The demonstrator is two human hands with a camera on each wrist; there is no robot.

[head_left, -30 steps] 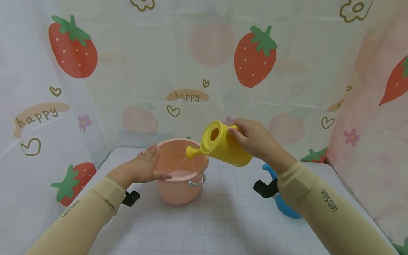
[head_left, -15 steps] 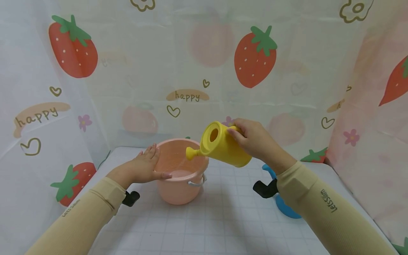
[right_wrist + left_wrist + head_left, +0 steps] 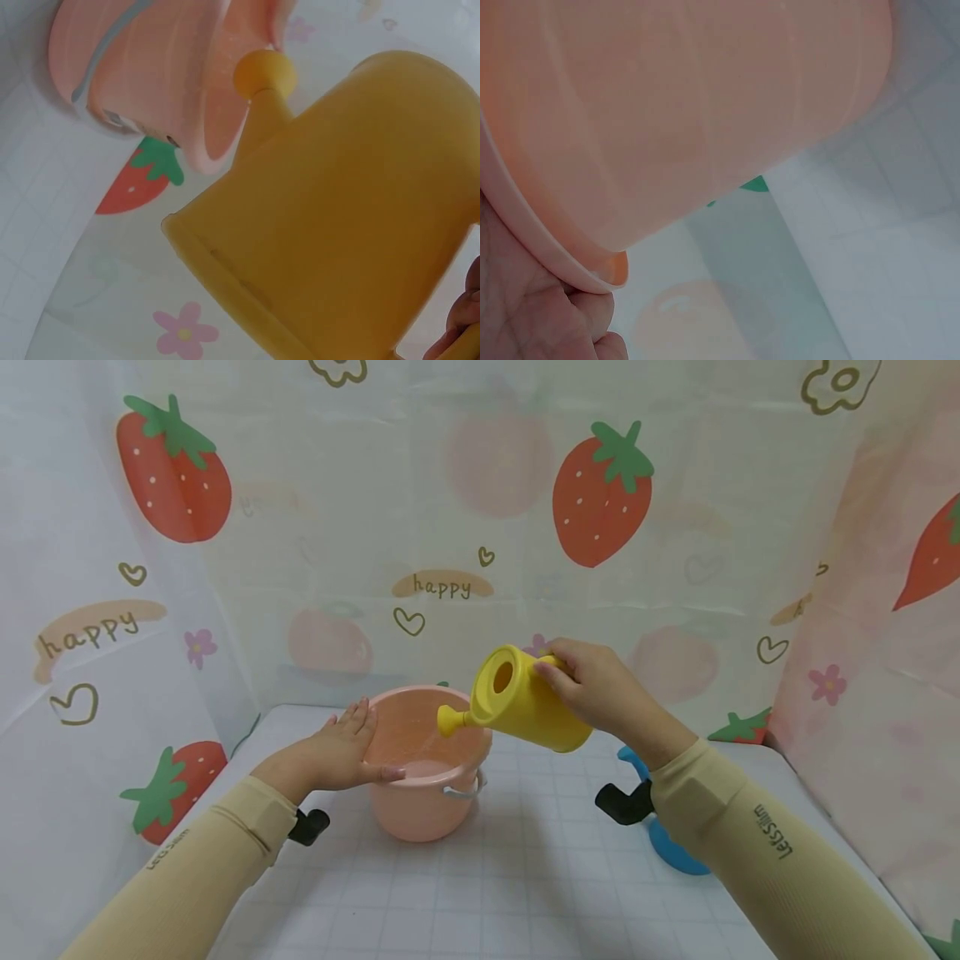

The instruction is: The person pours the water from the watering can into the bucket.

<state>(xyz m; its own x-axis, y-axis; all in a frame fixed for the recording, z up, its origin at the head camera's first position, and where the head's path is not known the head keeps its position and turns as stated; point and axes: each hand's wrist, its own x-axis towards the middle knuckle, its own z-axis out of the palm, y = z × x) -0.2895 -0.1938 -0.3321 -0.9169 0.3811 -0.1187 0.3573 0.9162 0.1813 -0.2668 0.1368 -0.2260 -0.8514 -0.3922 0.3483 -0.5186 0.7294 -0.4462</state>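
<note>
The right hand [image 3: 603,685] grips a watering can [image 3: 536,710] tipped over the bucket [image 3: 420,814] near the back edge of the table [image 3: 450,902], straight left-hand fingers [image 3: 352,724] touch the bucket's rim, and only the head view shows the can's opening [image 3: 503,677].

And here's the left hand [image 3: 532,304], right up against the rolled rim [image 3: 526,219] of a pink, tapered plastic bucket [image 3: 705,97]! White, grey-gridded tabletop [image 3: 900,292] beneath it, and on the far side a pale backdrop [image 3: 656,262], printed with faded peach-coloured fruit [image 3: 697,326] and something green [image 3: 757,184].
</note>
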